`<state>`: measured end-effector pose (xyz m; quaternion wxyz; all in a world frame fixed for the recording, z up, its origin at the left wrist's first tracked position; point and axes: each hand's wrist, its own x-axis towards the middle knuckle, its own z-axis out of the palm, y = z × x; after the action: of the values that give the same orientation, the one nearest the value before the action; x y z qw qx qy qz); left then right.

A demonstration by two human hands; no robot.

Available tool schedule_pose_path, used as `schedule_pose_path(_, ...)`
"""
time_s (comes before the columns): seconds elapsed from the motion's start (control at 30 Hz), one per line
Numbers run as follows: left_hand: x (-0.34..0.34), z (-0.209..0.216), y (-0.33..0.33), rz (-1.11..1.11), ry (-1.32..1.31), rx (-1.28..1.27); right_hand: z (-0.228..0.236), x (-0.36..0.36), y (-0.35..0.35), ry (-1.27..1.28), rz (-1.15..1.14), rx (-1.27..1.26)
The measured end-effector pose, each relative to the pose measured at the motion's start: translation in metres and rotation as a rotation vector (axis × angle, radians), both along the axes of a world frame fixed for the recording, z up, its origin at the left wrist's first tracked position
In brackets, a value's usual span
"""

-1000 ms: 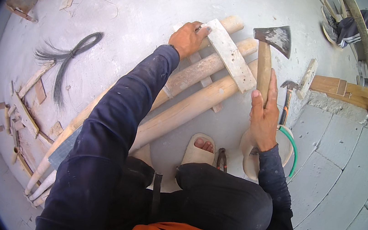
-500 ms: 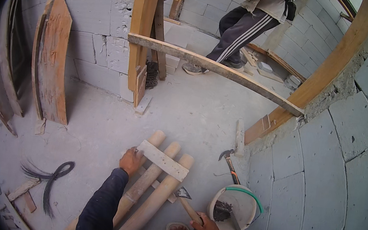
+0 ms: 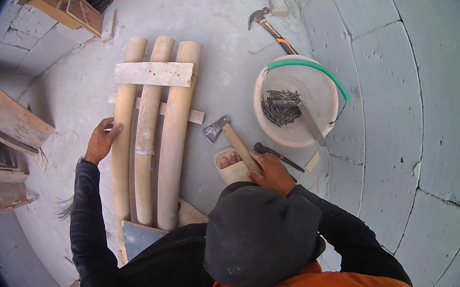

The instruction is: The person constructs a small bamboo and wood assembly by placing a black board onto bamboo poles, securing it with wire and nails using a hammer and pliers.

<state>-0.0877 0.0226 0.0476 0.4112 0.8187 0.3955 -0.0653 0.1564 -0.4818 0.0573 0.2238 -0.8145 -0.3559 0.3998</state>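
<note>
Three pale bamboo poles point(image 3: 177, 114) lie side by side on the floor. A whitish board point(image 3: 153, 73) crosses over their far ends, and a thinner wooden strip point(image 3: 196, 116) passes beneath them. My left hand point(image 3: 103, 139) is at the left side of the leftmost pole point(image 3: 120, 159), its thumb against the wood and its fingers curled at the edge. My right hand point(image 3: 272, 174) is closed around the wooden handle of a hatchet point(image 3: 236, 142). The hatchet's metal head points toward the poles and is apart from them.
A round bucket point(image 3: 259, 104) with a green hose-covered handle point(image 3: 308, 65) holds several dark nails point(image 3: 280, 112) and a flat blade. A claw hammer point(image 3: 275, 31) and a dark hand tool point(image 3: 277, 155) lie beside it. Grey block wall point(image 3: 395, 106) rises at right; curved boards point(image 3: 10, 111) stand left.
The view has swung downward, and the other person has left it. My left hand has slid nearer along the leftmost pole, away from the cross board. My right hand still holds the hatchet.
</note>
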Motion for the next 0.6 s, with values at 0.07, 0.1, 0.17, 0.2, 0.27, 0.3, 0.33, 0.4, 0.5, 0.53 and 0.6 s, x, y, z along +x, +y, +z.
schedule_pose_path(0.07,-0.01,-0.001,-0.003,0.026,0.029,0.0,0.044,0.04,-0.002,0.194,0.149,-0.14)
schedule_pose_path(0.1,-0.016,-0.004,-0.004,0.06,0.025,-0.018,0.068,0.064,-0.007,0.324,0.11,-0.095)
schedule_pose_path(0.17,-0.027,-0.01,-0.005,0.104,0.029,-0.017,0.104,0.111,-0.01,0.456,-0.102,-0.075)
schedule_pose_path(0.2,-0.031,-0.013,-0.005,0.082,0.023,-0.037,0.111,0.129,-0.007,0.495,-0.245,0.019)
schedule_pose_path(0.27,-0.036,-0.015,-0.006,0.092,0.014,-0.055,0.106,0.164,0.004,0.115,-0.312,-0.017)
schedule_pose_path(0.3,-0.036,-0.015,-0.007,0.074,0.015,-0.043,0.095,0.178,0.008,-0.089,-0.21,-0.054)
schedule_pose_path(0.33,-0.036,-0.014,-0.008,0.072,0.013,-0.033,0.08,0.189,0.014,-0.279,-0.074,-0.043)
schedule_pose_path(0.4,-0.035,-0.011,-0.012,0.077,0.023,-0.018,0.044,0.198,0.02,-0.525,0.155,-0.081)
schedule_pose_path(0.5,-0.032,-0.007,-0.018,0.106,0.011,-0.017,-0.004,0.199,0.024,-0.666,0.436,-0.182)
schedule_pose_path(0.53,-0.031,-0.007,-0.02,0.092,0.021,-0.005,-0.014,0.198,0.025,-0.676,0.537,-0.186)
schedule_pose_path(0.6,-0.032,-0.007,-0.024,0.115,0.008,-0.003,-0.028,0.196,0.027,-0.706,0.706,-0.215)
